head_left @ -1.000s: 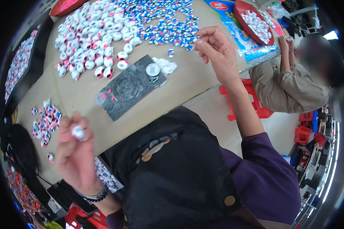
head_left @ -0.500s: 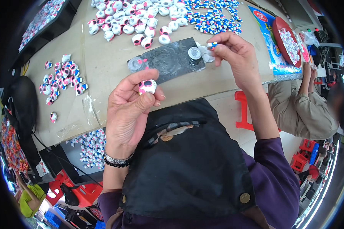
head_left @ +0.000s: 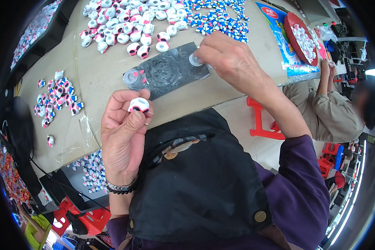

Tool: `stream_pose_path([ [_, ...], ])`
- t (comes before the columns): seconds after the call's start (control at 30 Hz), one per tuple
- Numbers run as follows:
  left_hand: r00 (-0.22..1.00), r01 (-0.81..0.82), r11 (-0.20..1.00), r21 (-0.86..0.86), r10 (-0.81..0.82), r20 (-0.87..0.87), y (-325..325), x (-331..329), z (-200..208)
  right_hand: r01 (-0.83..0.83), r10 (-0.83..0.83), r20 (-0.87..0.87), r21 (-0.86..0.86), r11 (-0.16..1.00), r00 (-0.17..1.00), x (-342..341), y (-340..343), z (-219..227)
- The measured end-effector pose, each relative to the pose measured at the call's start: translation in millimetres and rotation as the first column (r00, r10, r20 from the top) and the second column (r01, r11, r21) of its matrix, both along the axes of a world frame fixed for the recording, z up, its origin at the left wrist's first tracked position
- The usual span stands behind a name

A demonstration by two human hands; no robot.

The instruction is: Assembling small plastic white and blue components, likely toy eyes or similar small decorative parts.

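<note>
My left hand (head_left: pixel 123 133) pinches a white toy head (head_left: pixel 139 104) with a pink and black face, its round hollow now tipped upward. Over the slab's right end, my right hand (head_left: pixel 233 62) has its fingertips closed at a small round clear dish (head_left: pixel 194 61). The fingers hide the small blue-and-white toy body seen in them a moment earlier. The dark slab (head_left: pixel 171 68) lies aslant on the table (head_left: pixel 108 71). On its left end sits another round clear dish (head_left: pixel 133 79) with little pink bits at its edge.
Loose toy heads (head_left: pixel 125 25) and blue-and-white bodies (head_left: pixel 221 18) lie in heaps at the back. Joined figures (head_left: pixel 56 98) are grouped at left. A red plate (head_left: pixel 291 35) of white pieces stands right, near a seated person (head_left: pixel 325 110). A red stool (head_left: pixel 258 121) stands beside the table.
My right hand has moved left and down from beside the dish to its rim. In my left hand the toy head has turned so its hollow shows. The whole view has shifted slightly.
</note>
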State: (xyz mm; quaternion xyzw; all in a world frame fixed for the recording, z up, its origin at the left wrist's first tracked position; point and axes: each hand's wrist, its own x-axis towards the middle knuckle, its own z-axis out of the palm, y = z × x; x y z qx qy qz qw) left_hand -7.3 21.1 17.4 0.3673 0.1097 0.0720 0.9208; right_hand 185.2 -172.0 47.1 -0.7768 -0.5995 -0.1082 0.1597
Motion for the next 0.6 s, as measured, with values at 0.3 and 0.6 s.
stream_pose_path([
  [0.3,0.998,0.009,0.998,-0.060,-0.013,-0.060,-17.4,8.2,6.9,-0.063,0.072,0.119,-0.070,0.996,0.990,3.9,3.8,3.7],
  [0.6,0.993,0.112,0.989,-0.097,-0.116,-0.035,-30.0,31.4,7.4,0.085,-0.066,-0.186,0.096,0.992,0.980,3.9,-3.3,-2.6],
])
